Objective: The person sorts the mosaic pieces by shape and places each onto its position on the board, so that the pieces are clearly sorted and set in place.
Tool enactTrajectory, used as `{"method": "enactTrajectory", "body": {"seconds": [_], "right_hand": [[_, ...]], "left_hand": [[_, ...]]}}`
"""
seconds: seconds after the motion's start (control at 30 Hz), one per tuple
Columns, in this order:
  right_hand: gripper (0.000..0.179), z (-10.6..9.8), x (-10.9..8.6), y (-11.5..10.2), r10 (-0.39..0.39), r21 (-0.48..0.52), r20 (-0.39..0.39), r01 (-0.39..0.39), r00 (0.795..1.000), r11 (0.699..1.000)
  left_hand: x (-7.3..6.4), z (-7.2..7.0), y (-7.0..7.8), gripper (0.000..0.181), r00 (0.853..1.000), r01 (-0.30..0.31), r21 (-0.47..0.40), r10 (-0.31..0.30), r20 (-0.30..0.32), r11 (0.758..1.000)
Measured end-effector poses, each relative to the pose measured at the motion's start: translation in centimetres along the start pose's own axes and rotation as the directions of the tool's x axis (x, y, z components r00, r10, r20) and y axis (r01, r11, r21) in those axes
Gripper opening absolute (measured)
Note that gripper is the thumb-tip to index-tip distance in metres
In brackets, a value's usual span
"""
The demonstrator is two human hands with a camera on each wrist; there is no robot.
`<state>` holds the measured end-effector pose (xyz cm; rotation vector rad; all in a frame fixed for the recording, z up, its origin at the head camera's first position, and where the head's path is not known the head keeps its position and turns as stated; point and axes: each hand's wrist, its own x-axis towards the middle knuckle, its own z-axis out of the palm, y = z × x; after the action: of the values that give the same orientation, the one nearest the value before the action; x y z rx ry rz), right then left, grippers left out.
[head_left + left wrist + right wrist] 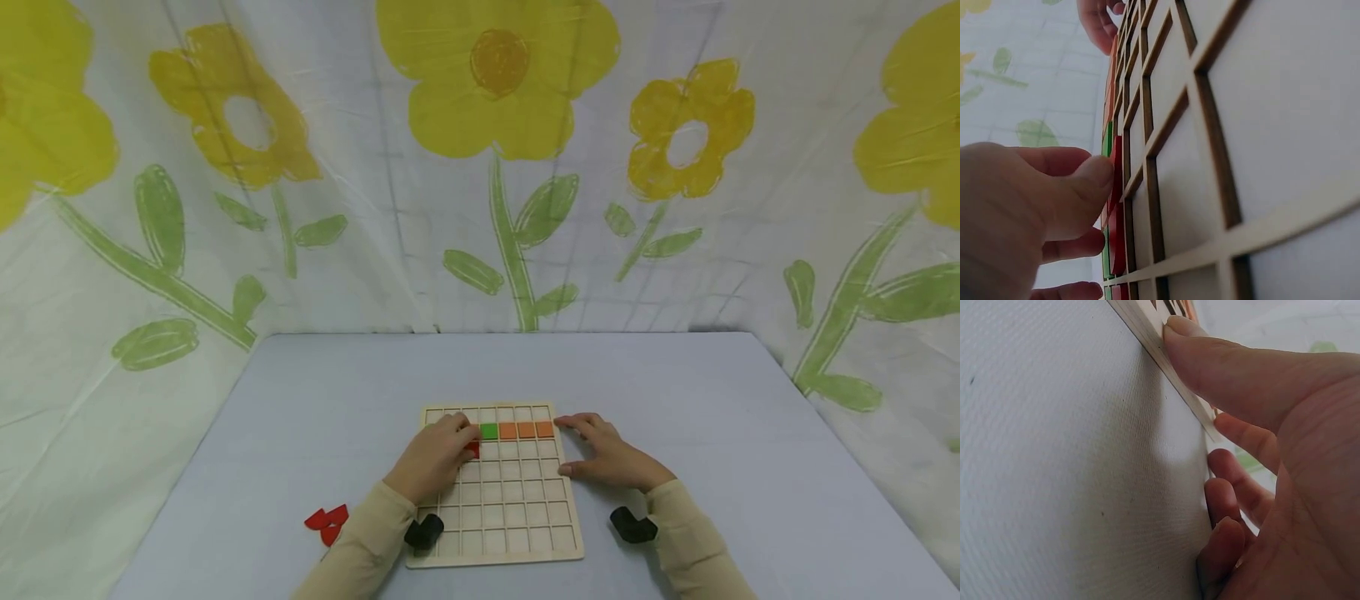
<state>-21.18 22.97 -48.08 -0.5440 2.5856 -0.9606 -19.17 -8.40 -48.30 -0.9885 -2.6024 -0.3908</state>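
A pale wooden grid board (532, 540) lies on the table. My left hand (432, 458) is over its upper left part, fingers bent down to the cells. In the left wrist view its thumb and index finger pinch at a red piece (1116, 165) in the grid; the index fingertip is hidden behind the thumb. A second red piece (1117, 240) sits beside it. One row up, a green tile (489, 432) and several orange tiles (527, 430) fill cells. My right hand (611, 457) rests at the board's right edge, thumb and fingers spread against it.
Loose red pieces (330, 533) with curved edges lie on the table left of the board, near my left sleeve. A black wrist device (425, 531) is over the board's lower left corner, another (633, 525) right of it. A flower-print cloth (480, 275) hangs behind the table.
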Motion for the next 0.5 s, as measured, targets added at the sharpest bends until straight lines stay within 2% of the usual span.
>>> {"method": "enactTrajectory", "body": {"seconds": [0.2, 0.33, 0.4, 0.5], "right_hand": [[0.075, 0.0, 0.2, 0.3, 0.003, -0.002, 0.002, -0.003, 1.000, 1.000], [0.075, 0.0, 0.2, 0.4, -0.002, 0.008, 0.001, 0.002, 1.000, 1.000], [0.075, 0.0, 0.2, 0.4, -0.005, 0.012, 0.001, 0.005, 1.000, 1.000], [0.074, 0.0, 0.1, 0.4, -0.003, 0.011, -0.003, 0.003, 1.000, 1.000]], "left_hand": [[0.1, 0.4, -0.5, 0.022, 1.000, -0.008, 0.031, 0.009, -0.028, 0.999], [0.0, 0.0, -0.6, 0.022, 0.999, -0.011, 0.000, 0.011, -0.049, 1.000], [-0.4, -0.5, -0.8, 0.021, 0.998, 0.013, -0.038, -0.016, -0.062, 0.999], [-1.4, -1.7, -1.3, 0.021, 0.994, 0.093, -0.092, -0.098, -0.053, 0.991]]}}
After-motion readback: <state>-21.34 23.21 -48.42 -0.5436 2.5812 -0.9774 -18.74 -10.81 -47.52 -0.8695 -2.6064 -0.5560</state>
